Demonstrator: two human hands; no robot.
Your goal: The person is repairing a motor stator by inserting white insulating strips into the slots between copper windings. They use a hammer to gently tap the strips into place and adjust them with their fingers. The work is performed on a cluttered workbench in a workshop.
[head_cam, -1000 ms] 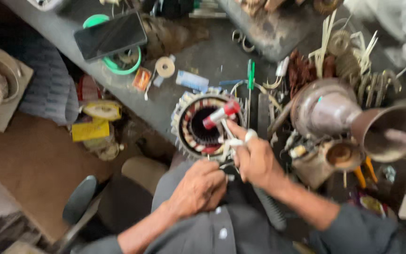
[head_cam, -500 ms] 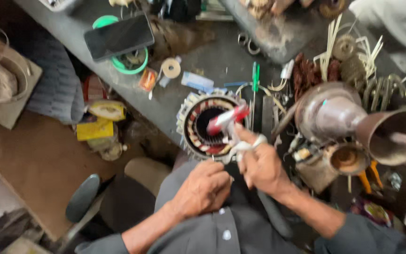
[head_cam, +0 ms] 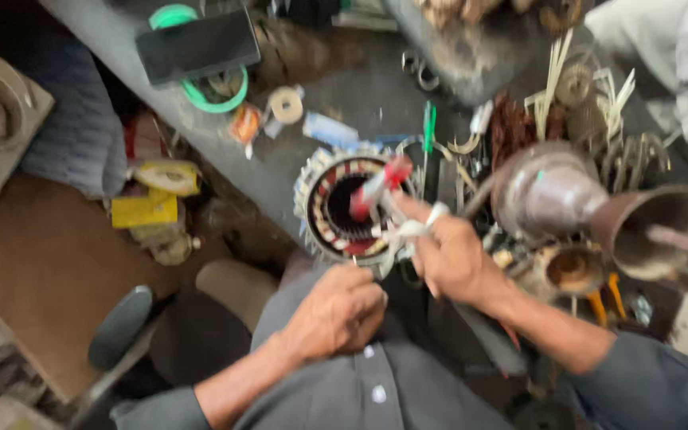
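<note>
A round motor stator (head_cam: 330, 199) with copper windings sits at the near edge of the grey workbench (head_cam: 360, 95). My right hand (head_cam: 447, 255) grips a red-handled tool (head_cam: 376, 187) and white strips, with the tool's handles reaching over the stator's bore. A white band wraps one finger. My left hand (head_cam: 336, 310) is closed at the stator's near rim, just below it; what it holds is hidden. The frame is blurred.
A dark phone (head_cam: 197, 45) lies on a green ring at the bench's far left. A tape roll (head_cam: 286, 103), a green-handled screwdriver (head_cam: 428, 127), metal motor housings (head_cam: 551, 191) and several loose parts crowd the right. A chair seat (head_cam: 121, 326) and brown floor lie left.
The view has shifted slightly, so the bench contents sit a little further right. Both hands stay at the stator, the right one still holding the red-handled tool.
</note>
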